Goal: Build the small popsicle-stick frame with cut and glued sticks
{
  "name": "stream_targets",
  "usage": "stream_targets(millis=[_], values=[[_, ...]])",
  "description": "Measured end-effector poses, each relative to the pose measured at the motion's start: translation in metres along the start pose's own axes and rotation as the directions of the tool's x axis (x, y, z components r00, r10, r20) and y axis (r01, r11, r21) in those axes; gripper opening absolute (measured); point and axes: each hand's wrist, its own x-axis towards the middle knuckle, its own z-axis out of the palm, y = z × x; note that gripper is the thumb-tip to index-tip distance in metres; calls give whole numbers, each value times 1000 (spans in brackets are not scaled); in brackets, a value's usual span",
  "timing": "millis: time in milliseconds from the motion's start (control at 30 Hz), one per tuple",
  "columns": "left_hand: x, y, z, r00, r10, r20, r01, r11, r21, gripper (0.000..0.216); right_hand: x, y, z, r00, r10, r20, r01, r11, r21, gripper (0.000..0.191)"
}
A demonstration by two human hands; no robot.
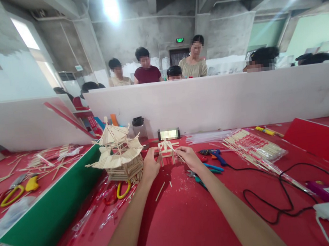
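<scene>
A small frame of pale wooden sticks point(166, 151) with posts and a peaked top stands upright between my hands. My left hand point(152, 162) pinches its left side with the fingertips. On the other side my right hand point(189, 156) has its fingers closed on a thin wooden stick at the frame's right edge; whether the stick touches the frame is too small to tell. Left of my left hand stands a larger stick pavilion point(120, 153) with tiered roofs. Loose stick pieces point(160, 191) lie in front of the frame.
A blue glue gun point(215, 156) and pliers point(198, 179) lie by my right arm, with a black cable beyond. A green board point(58, 200), scissors point(123, 190), a bottle point(139, 129) and stick packs point(252, 145) are around. A white partition point(215, 102) stands behind, people beyond it.
</scene>
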Motion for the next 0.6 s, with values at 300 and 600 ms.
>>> stream_targets(millis=[300, 600], values=[[0, 3, 0, 1000, 18, 4, -18, 1000, -22, 23, 1, 1, 0, 1000, -3, 5, 3, 1000, -2, 26], [0, 4, -2, 1000, 5, 3, -5, 1000, 12, 22, 1, 0, -2, 1000, -22, 7, 23, 999, -38, 24]])
